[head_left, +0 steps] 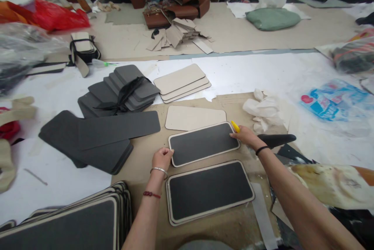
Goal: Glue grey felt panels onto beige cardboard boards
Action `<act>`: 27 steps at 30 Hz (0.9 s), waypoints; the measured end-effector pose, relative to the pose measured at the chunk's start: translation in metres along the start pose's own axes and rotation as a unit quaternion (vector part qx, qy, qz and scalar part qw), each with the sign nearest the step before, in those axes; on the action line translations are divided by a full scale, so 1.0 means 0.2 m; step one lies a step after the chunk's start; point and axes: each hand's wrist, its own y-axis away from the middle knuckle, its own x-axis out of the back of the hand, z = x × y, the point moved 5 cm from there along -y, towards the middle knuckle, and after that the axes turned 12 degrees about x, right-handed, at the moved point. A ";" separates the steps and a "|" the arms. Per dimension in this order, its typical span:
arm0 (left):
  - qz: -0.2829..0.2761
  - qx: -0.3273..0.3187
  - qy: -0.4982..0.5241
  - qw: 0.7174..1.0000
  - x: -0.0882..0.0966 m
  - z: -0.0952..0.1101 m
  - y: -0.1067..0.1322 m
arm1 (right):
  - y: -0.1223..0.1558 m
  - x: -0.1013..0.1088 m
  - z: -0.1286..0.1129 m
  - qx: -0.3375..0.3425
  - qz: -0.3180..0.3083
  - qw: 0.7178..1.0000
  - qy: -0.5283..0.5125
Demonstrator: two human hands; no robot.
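Panel [204,143], dark with a pale border, lies between the hands, probably light and fairly stiff, best held by its short ends. Left hand [162,158]: grip pinching its left end. Right hand [246,135]: grip closed around a yellow tool [235,126].

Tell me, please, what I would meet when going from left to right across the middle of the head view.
Loose dark grey panels, left grip, upper beige-edged dark panel, right grip, black tapered piece, blue-printed plastic bag.
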 end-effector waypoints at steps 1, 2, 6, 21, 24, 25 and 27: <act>-0.008 -0.004 0.008 1.000 0.00 0.00 0.00 | 0.01 0.00 0.00 -0.001 -0.001 1.000 -0.013; -0.014 -0.008 0.015 1.000 0.00 0.00 0.00 | 0.01 0.00 0.00 -0.001 0.001 1.000 -0.028; -0.018 -0.020 0.040 0.999 0.04 0.01 0.01 | 0.06 0.03 -0.04 0.005 0.022 0.996 -0.089; -0.048 -0.018 0.106 0.993 0.32 -0.06 0.41 | 0.67 0.13 -0.25 0.083 0.111 0.983 -0.121; -0.074 -0.001 0.105 0.992 0.32 -0.17 0.45 | 0.79 0.04 -0.19 0.065 0.107 0.983 -0.137; -0.081 0.003 0.102 0.991 0.31 -0.20 0.47 | 0.82 0.01 -0.16 0.060 0.106 0.982 -0.143; -0.097 0.007 0.093 0.991 0.30 -0.25 0.49 | 0.87 -0.06 -0.11 0.055 0.098 0.980 -0.162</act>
